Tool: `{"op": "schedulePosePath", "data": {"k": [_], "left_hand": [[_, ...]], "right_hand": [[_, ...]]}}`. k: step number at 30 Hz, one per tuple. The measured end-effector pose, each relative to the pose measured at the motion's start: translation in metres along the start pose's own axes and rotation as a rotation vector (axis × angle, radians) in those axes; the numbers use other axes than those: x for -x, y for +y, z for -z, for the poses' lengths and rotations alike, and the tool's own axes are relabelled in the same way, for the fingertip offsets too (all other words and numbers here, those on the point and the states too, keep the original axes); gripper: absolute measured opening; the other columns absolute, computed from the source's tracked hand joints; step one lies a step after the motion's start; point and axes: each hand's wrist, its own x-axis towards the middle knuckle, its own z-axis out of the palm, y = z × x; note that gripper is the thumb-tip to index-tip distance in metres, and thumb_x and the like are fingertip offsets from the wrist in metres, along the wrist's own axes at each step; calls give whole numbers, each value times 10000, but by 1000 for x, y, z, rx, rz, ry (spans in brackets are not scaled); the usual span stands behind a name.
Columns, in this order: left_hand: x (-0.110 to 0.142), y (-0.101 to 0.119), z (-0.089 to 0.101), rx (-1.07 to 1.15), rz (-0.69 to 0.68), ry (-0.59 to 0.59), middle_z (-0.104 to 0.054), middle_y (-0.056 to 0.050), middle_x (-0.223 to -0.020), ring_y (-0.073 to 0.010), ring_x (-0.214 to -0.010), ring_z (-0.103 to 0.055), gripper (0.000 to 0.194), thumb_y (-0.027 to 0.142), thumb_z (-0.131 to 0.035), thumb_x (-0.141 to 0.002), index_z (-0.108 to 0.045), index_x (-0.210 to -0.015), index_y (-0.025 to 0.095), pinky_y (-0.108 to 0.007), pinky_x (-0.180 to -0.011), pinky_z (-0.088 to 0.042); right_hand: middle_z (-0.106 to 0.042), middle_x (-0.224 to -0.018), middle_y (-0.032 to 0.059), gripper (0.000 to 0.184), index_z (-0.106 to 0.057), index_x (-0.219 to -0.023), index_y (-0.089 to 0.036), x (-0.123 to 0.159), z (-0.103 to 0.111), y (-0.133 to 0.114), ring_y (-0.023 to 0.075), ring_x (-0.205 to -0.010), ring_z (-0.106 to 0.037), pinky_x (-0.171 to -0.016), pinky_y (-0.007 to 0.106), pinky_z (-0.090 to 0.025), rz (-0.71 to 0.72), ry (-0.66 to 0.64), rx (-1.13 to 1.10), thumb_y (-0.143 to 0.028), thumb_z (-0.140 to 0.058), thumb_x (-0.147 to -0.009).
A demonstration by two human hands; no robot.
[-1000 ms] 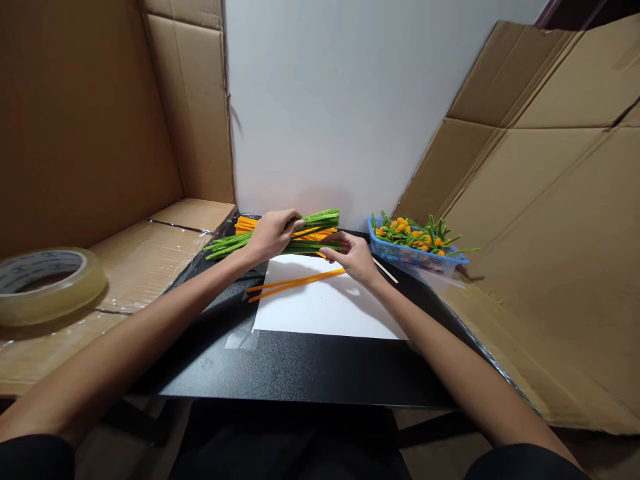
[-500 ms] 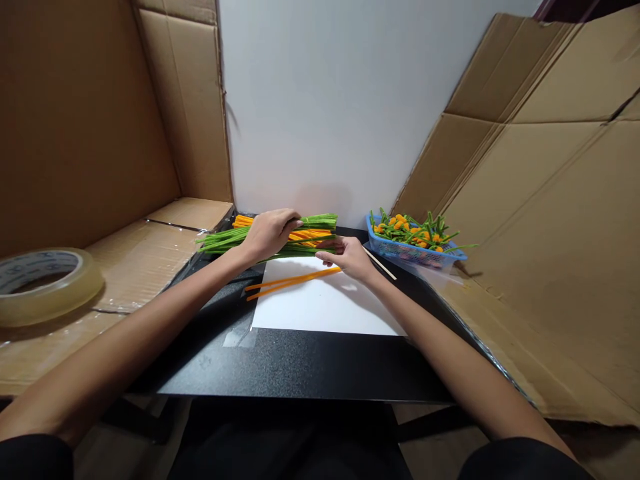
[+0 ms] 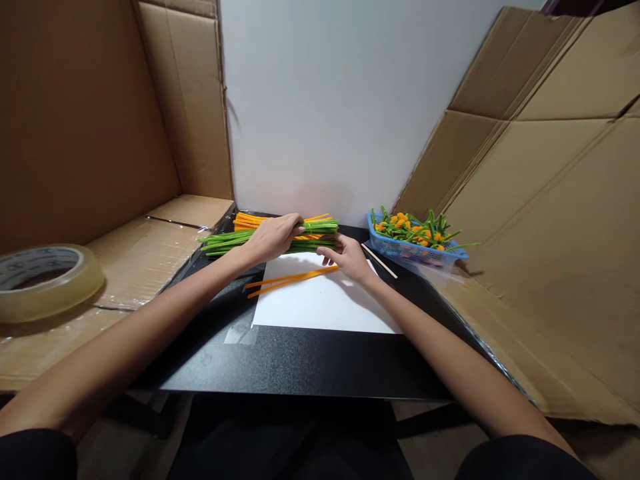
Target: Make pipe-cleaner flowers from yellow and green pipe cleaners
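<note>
My left hand point(image 3: 275, 237) is wrapped over a bundle of green pipe cleaners point(image 3: 227, 242) at the back of the table. Against the right ends of that bundle, my right hand point(image 3: 350, 257) has its fingers curled on the green stems. Behind the green bundle lie orange pipe cleaners point(image 3: 247, 221), partly covered by it. Two loose orange pipe cleaners point(image 3: 285, 281) rest on the white paper point(image 3: 325, 307), their right ends running under my right hand.
On the right stands a blue basket point(image 3: 417, 251) of green and orange pipe-cleaner pieces. A thin pale stick point(image 3: 380, 261) lies before it. A roll of clear tape point(image 3: 75, 287) sits on cardboard at the left. Cardboard walls point(image 3: 550, 200) flank the black table point(image 3: 310, 367).
My left hand has shifted the green bundle slightly, and its right ends now sit closer together. My right hand stays at those ends. The view has moved a little.
</note>
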Motion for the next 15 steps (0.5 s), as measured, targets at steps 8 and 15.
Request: {"op": "schedulePosePath", "data": {"k": [8, 15], "left_hand": [[1, -1, -5, 0, 27, -55, -718, -117, -1031, -247, -860, -667, 343, 362, -298, -1080, -563, -1154, 157, -328, -690, -379], [3, 2, -8, 2, 44, -118, -717, -138, -1058, -273, -903, -677, 352, 374, -303, -1075, -548, -1195, 151, -331, -681, -388]], "right_hand": [[-707, -731, 10, 397, -560, -1124, -212, 7, -10, 4, 176, -536, -673, -543, 308, -546, 85, 64, 65, -560, -565, -934], [-751, -860, 44, 251, -602, -1016, -220, 7, -12, 8, 200, -634, -725, -590, 319, -558, 87, 154, 174, -456, -547, -949]]}}
